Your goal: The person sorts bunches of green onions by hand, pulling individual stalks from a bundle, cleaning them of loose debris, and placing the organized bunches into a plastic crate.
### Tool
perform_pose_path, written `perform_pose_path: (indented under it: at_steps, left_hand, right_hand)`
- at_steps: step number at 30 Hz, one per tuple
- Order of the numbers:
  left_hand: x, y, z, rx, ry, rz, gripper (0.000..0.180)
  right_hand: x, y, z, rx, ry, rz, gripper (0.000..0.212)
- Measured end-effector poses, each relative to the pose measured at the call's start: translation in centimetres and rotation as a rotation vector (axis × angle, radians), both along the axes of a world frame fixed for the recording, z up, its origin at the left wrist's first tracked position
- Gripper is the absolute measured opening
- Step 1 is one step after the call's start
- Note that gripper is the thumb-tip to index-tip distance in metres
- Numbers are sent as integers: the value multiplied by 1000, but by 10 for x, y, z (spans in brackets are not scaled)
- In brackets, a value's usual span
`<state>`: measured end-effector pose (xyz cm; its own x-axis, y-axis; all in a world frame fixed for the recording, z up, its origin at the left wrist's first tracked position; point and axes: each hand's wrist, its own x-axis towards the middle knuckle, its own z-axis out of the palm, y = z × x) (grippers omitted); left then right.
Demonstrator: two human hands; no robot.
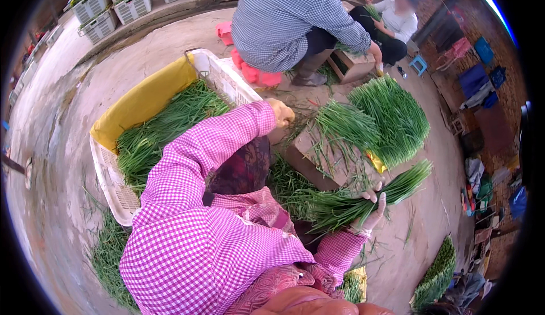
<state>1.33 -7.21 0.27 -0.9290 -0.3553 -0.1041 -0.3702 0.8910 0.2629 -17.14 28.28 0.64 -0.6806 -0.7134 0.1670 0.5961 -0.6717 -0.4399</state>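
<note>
A bundle of long green chives (340,208) lies across my right hand (372,208), whose pale-gloved fingers curl round it. My left hand (281,114), in a yellowish glove, is held out beyond my knee with its fingers curled in; whether something small is inside is hidden. Between the hands sits a low brown block (312,164) with loose stalks scattered on top. A smaller pile of chives (347,123) rests on the block's far side, against a large neat heap of chives (394,119) with yellow sheeting under its near edge.
On my left stands a white plastic crate (110,187), lined with yellow sheeting and part filled with chives. Loose trimmings (108,258) lie on the floor. Ahead, a person in a checked shirt (284,22) sits bent over another box (352,65). Stacked crates (133,5) stand far left.
</note>
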Motion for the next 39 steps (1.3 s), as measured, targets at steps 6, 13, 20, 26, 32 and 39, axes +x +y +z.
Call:
perform_pose_path:
  at_steps: [6, 13, 20, 26, 32, 39]
  left_hand:
    - [-6, -38, -61, 550, 89, -41, 36]
    - [-21, -68, -122, 810, -160, -58, 49]
    - [-8, -97, -124, 921, -220, 111, 47]
    - [-30, -117, -122, 735, -374, 152, 38]
    - [-45, -128, -113, 601, -388, 298, 36]
    - [-53, -149, -94, 566, -351, 244, 46]
  right_hand:
    - [-57, 125, 6, -168, -64, -408, 41]
    - [-48, 287, -79, -91, -261, -954, 34]
    - [40, 386, -161, 59, -628, -1221, 22]
    - [104, 475, -208, 84, -746, -1471, 21]
    - [149, 555, -182, 388, -752, -1783, 16]
    - [201, 641, -165, 624, -1124, -2121, 14]
